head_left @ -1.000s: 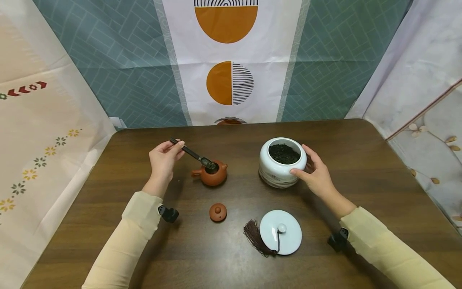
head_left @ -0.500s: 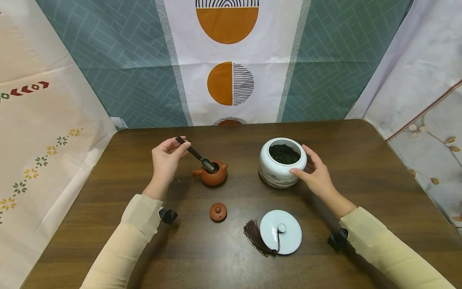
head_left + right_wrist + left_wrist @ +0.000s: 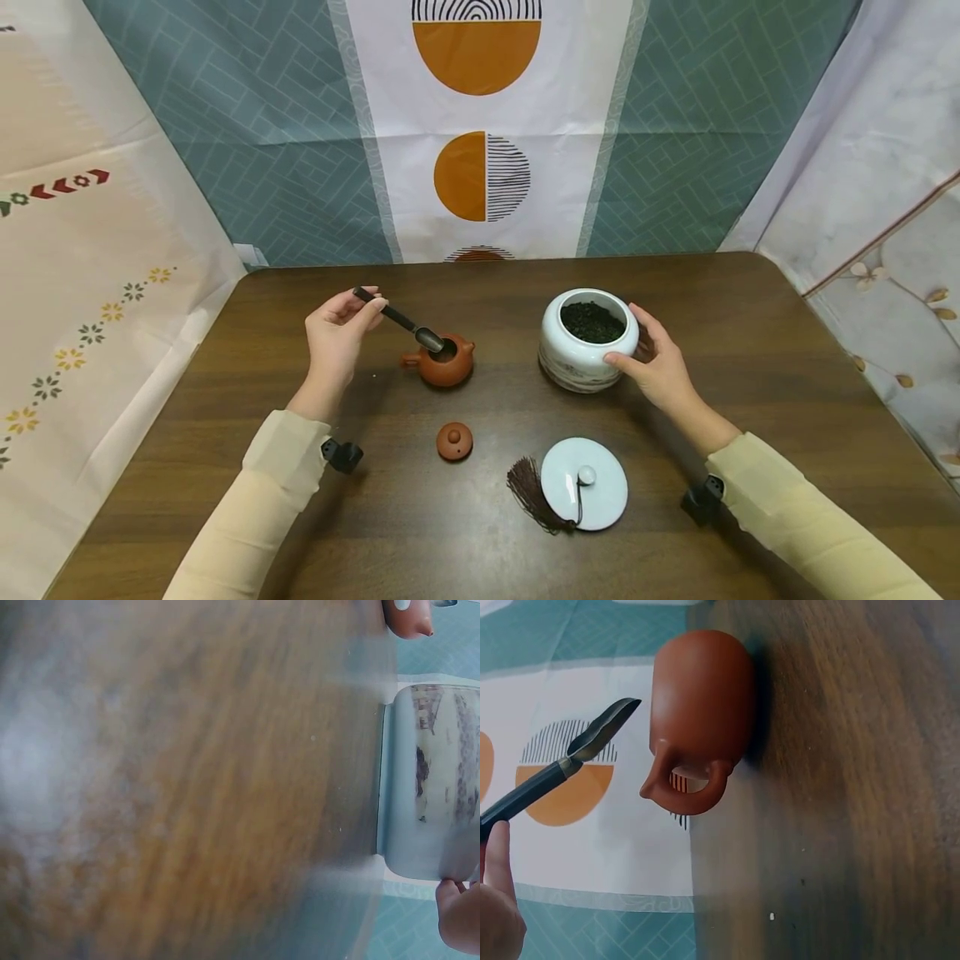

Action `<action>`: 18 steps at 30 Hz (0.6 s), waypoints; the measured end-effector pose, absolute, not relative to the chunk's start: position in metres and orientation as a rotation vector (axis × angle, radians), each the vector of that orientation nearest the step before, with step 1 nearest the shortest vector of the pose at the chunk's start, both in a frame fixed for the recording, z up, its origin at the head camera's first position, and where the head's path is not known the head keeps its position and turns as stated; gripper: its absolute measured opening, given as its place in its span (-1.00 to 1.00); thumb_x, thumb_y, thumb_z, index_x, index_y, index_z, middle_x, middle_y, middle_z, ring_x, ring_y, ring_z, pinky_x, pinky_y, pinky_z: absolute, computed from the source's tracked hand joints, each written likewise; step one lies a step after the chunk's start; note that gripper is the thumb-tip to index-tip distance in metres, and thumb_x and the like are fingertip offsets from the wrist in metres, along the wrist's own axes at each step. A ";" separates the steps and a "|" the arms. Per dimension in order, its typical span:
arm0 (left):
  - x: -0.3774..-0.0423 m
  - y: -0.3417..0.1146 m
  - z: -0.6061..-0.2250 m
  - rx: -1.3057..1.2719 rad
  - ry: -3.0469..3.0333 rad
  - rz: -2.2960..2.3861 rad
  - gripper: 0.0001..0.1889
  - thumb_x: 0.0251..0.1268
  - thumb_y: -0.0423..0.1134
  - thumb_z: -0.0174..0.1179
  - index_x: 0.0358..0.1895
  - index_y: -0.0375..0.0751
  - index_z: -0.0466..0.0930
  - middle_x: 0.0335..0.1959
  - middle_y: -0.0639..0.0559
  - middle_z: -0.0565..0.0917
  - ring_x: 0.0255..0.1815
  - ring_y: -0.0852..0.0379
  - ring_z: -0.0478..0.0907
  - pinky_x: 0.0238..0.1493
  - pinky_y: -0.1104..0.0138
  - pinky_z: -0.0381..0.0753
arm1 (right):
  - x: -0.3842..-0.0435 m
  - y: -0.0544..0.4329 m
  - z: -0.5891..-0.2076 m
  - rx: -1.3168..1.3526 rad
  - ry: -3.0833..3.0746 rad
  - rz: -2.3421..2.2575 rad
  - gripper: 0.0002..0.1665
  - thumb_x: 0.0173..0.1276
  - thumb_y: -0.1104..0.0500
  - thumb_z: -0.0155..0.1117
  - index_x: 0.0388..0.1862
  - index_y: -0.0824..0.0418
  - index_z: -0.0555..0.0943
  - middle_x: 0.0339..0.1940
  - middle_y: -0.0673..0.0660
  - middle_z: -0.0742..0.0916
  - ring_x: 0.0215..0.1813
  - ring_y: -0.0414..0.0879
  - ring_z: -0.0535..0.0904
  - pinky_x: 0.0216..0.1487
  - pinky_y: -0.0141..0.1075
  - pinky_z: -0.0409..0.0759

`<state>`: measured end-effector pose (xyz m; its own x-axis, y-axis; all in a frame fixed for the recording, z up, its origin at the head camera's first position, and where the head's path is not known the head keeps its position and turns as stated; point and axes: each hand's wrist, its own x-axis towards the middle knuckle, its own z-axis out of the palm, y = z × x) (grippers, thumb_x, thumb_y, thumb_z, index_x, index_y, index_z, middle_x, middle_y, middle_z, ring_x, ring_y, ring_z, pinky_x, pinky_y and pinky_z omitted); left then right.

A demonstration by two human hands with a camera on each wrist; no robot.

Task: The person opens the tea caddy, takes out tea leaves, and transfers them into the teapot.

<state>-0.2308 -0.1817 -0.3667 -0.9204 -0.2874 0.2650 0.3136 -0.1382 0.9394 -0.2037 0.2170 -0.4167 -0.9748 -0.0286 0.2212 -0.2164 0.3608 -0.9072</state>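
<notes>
I see the left grip (image 3: 330, 337) pinching one tea scoop (image 3: 403, 321), which slants down rightward, bowl just above the mouth of one clay teapot (image 3: 447, 373), nearer this hand. The right grip (image 3: 660, 367) curls round one porcelain jar's (image 3: 576, 360) side. One clay lid (image 3: 454, 442) and one porcelain lid (image 3: 596, 496) lie on the surface (image 3: 420, 533).

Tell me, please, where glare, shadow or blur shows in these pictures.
Head view: mostly clear, with glare on the table and a dark shadow beside the left sleeve; left wrist view: shadow along the base of the teapot; right wrist view: table blurred into streaks, whitish haze at left, the jar looking sharper.
</notes>
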 end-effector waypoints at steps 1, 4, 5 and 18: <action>-0.231 -0.183 -0.367 -0.012 -1.735 -2.123 -0.77 0.06 -0.56 0.31 -0.42 -0.09 0.73 -0.41 0.09 0.73 -0.39 0.26 0.68 -0.29 0.40 0.68 | -0.204 0.217 -0.417 0.221 -2.450 1.673 -0.07 0.15 0.40 0.38 0.45 0.35 0.15 0.38 0.35 0.38 0.35 0.21 0.30 0.07 -0.78 0.26; -0.230 -0.186 -0.369 0.048 -1.691 -2.161 -0.81 0.07 -0.53 0.32 -0.41 -0.12 0.72 -0.42 0.06 0.71 -0.41 0.24 0.68 -0.30 0.40 0.68 | -0.203 0.216 -0.417 0.218 -2.450 1.676 -0.07 0.15 0.40 0.37 0.46 0.35 0.15 0.38 0.35 0.38 0.35 0.21 0.30 0.07 -0.78 0.26; -0.229 -0.187 -0.370 0.072 -1.671 -2.178 -0.83 0.07 -0.52 0.32 -0.40 -0.13 0.71 -0.43 0.04 0.70 -0.40 0.23 0.68 -0.30 0.40 0.68 | -0.203 0.216 -0.417 0.216 -2.450 1.675 -0.07 0.15 0.40 0.37 0.46 0.34 0.15 0.38 0.35 0.38 0.35 0.21 0.30 0.07 -0.78 0.26; -0.215 -0.210 -0.373 0.262 -1.408 -2.296 -0.86 0.04 -0.54 0.32 -0.33 -0.33 0.61 -0.44 -0.03 0.64 -0.38 0.19 0.69 -0.28 0.40 0.67 | -0.201 0.215 -0.416 0.213 -2.448 1.674 -0.06 0.15 0.40 0.38 0.46 0.34 0.14 0.40 0.35 0.35 0.38 0.22 0.28 0.09 -0.77 0.26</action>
